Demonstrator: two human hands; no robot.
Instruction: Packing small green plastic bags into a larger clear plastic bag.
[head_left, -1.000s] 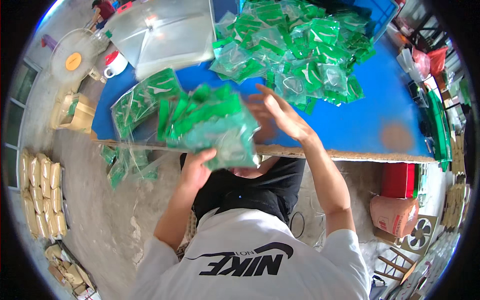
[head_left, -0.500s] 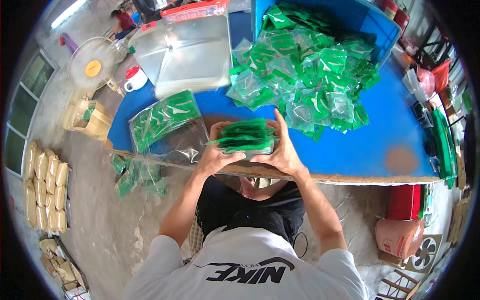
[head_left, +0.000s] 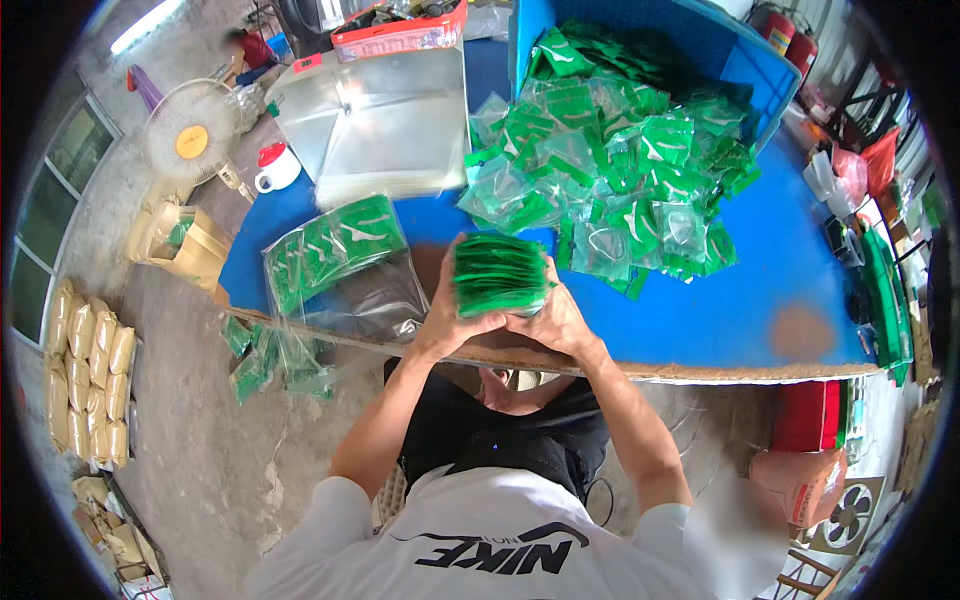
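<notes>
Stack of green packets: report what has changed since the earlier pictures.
The stack of green packets, fanned out in the left hand alone a second ago, has moved rightward and been squared into a compact block. The right hand, free then, has taken hold of it too. The packet-filled clear bag, loose packet pile and red-lidded mug stayed put.

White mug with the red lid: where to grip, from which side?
Likely best by the handle, coming from the left: its loop juts out on that side of the mug, away from the clear plastic stack. The left hand is nearer but, like the right hand, holds the green packet stack.
</notes>
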